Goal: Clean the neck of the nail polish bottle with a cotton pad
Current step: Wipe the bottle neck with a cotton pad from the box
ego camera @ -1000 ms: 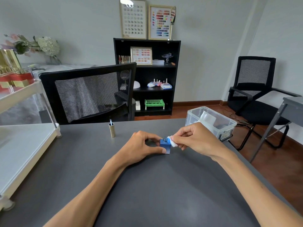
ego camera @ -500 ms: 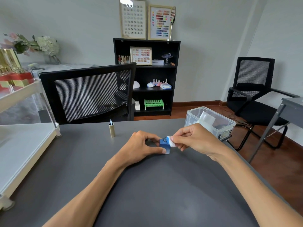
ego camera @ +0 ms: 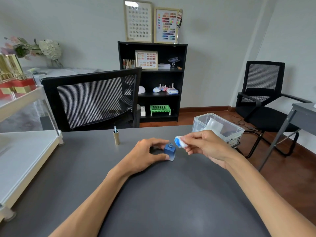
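Observation:
A small square blue nail polish bottle [ego camera: 170,153] stands uncapped on the grey table [ego camera: 153,202], its threaded neck showing on top. My left hand [ego camera: 147,155] grips the bottle with thumb and fingers around its sides. My right hand [ego camera: 205,147] pinches a white cotton pad [ego camera: 179,141] stained blue at its tip. The pad hovers just right of and slightly above the neck, apart from it. The gold cap with its brush [ego camera: 116,138] stands upside down on the table to the left.
A clear plastic box [ego camera: 220,129] holding pads sits at the table's right edge, behind my right hand. A white cart shelf [ego camera: 25,151] borders the left side. A black mesh chair [ego camera: 95,100] stands across the table.
My right hand has lifted the cotton pad off the bottle neck and drawn it up and to the right. The pad's blue stain now shows. The left hand keeps its hold.

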Available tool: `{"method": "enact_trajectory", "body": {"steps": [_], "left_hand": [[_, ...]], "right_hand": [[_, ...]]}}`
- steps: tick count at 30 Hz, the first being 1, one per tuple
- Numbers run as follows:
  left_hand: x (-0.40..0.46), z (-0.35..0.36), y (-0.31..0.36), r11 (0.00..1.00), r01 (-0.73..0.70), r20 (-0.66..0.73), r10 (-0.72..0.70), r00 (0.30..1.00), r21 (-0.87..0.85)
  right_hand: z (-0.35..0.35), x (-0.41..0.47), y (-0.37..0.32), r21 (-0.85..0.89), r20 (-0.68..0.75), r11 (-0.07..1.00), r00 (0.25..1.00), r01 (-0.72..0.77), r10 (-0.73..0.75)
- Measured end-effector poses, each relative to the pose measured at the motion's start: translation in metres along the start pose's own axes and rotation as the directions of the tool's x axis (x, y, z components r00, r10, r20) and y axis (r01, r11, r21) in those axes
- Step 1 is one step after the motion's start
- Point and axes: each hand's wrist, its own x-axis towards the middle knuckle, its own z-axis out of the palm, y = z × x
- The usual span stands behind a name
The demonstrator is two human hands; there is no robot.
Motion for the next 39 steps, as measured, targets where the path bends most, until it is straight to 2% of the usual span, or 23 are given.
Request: {"method": "enact_trajectory", "body": {"steps": [3,8,14,20,31,35,39], "left_hand": [[-0.001,0.006,0.002,1.0,0.022,-0.084,-0.023,0.996,-0.01],[0.002,0.023,0.009,0.999,0.039,-0.256,-0.037,0.966,0.002],[0.0,0.019,0.006,0.999,0.005,-0.138,-0.01,0.99,-0.033],[-0.001,0.02,0.009,0.996,0.089,-0.238,-0.082,0.968,0.019],[-0.003,0.021,0.013,0.997,0.036,-0.176,-0.024,0.984,0.065],[-0.001,0.02,0.015,0.998,0.058,-0.17,-0.05,0.984,0.04],[-0.001,0.018,0.015,0.999,0.049,-0.141,-0.05,0.989,-0.009]], "right_hand": [[0.0,0.002,0.003,0.018,-0.055,1.0,0.998,-0.003,0.004],[0.006,0.005,0.008,-0.016,-0.05,0.999,0.998,-0.04,0.039],[0.005,0.008,0.01,-0.01,-0.045,0.997,0.997,-0.07,0.07],[0.005,0.008,0.012,-0.009,-0.039,0.998,0.997,-0.064,0.063],[0.007,0.008,0.013,-0.045,-0.036,0.997,0.997,-0.069,0.068],[0.011,0.01,0.013,-0.09,-0.08,0.994,0.995,-0.066,0.059],[0.018,0.015,0.011,-0.175,-0.166,0.984,0.986,-0.016,-0.014]]}}
